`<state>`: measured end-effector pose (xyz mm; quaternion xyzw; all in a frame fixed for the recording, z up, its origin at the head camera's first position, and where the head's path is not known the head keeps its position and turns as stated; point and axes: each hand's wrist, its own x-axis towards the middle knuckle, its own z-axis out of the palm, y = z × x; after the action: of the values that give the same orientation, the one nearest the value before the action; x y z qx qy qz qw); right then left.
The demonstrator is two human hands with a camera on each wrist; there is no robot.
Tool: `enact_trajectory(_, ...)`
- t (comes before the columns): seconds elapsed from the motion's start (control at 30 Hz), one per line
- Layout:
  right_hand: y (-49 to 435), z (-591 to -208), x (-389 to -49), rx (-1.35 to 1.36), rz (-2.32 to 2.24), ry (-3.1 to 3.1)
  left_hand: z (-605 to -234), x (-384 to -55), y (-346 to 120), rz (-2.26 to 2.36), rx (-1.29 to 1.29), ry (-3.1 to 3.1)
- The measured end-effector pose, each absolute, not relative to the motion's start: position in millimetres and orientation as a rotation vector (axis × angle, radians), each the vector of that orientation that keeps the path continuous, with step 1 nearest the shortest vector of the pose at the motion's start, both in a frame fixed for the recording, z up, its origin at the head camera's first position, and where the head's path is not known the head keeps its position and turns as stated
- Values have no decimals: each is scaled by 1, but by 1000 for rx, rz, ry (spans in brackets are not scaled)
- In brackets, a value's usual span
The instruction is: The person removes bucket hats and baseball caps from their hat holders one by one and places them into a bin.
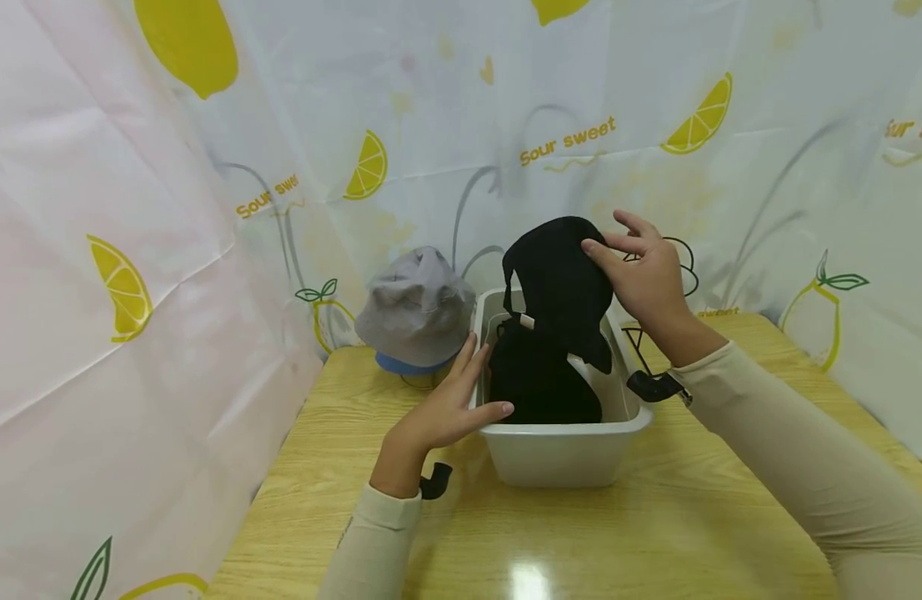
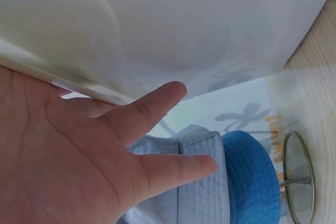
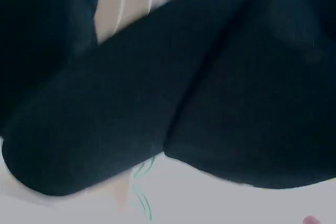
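My right hand [image 1: 648,271] pinches a black cap [image 1: 562,279] by the top of its crown, above a whitish plastic bin [image 1: 558,454]. The cap hangs with its back opening and strap to the left, and it fills most of the right wrist view, where its brim [image 3: 89,129] shows. Inside the bin lies another black cloth item [image 1: 539,379], partly covered. With fingers spread, my left hand [image 1: 449,404] rests against the bin's left wall. Beside it, a grey bucket hat [image 1: 419,304] sits over a blue hat [image 2: 252,177].
Under the two stacked hats shows part of a wire stand [image 2: 299,182]. A black wire stand [image 1: 682,258] is partly hidden behind my right hand. The bin stands on a wooden table [image 1: 694,508], with a lemon-print curtain [image 1: 431,100] behind and at the left.
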<state>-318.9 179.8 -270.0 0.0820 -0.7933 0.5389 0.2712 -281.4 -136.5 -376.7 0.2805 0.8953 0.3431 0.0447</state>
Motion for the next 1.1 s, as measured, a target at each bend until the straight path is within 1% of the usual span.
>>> enact_trajectory(0.2,187,-278,-321,290,1323,-2211,-376,-282,-137,1052,855,2733)
enact_trajectory(0.6,189,-280,-329,266,856,-2550,-377,-283,-135,1075,886,2733)
enact_trajectory(0.83,185,-276,-335,225,705,-2769,-377,-283,-135,1069,870,2726)
enact_trajectory(1.1,176,-275,-345,246,652,-2861,-376,-282,-135,1065,863,2721)
